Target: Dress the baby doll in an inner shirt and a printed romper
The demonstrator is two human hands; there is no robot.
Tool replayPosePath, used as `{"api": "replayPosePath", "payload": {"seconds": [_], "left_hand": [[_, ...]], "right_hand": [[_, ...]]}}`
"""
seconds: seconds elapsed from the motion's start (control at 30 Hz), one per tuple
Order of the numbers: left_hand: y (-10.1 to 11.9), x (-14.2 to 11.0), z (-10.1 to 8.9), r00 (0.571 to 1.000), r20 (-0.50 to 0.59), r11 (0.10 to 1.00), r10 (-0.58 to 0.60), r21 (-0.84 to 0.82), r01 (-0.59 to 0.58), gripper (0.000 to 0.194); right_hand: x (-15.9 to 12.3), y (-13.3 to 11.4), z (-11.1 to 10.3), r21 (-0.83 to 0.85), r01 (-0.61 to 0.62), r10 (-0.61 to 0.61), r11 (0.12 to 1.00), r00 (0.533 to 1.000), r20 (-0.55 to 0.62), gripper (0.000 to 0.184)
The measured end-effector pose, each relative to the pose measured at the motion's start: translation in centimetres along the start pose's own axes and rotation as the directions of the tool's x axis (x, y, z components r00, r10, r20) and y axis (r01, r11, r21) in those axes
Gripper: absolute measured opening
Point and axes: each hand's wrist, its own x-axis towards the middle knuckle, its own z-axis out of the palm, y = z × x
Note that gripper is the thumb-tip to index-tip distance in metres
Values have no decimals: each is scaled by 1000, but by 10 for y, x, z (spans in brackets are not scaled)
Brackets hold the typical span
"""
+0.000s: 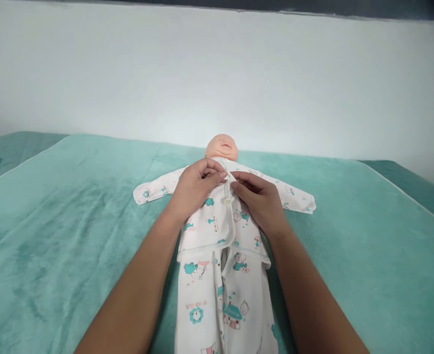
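Note:
A baby doll (222, 146) lies on its back, head away from me and both sleeves spread wide. It wears a white printed jacket (211, 223) with a front opening edged in pale trim, and matching white pants (198, 300). My left hand (199, 183) pinches the jacket's front edge near the chest between thumb and finger. Just opposite, my right hand (259, 196) grips the other side of the opening with thumb and fingers together. A small pale fastener (227, 201) shows lower on the edge. What lies right between my fingertips is mostly hidden.
The doll rests on a teal plush blanket (353, 260) with wrinkles at the left. Behind it rises a white wall (217, 73). Darker teal fabric (412, 184) shows at the right edge, and more at the far left.

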Motion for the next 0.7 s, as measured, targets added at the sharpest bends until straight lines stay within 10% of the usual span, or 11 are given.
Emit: {"api": "replayPosePath", "payload": {"seconds": [0.7], "left_hand": [[10, -5, 6, 999, 28, 997, -29, 78, 26, 12]], "right_hand": [[-1, -8, -1, -143, 139, -112, 980, 976, 185, 28]]}}
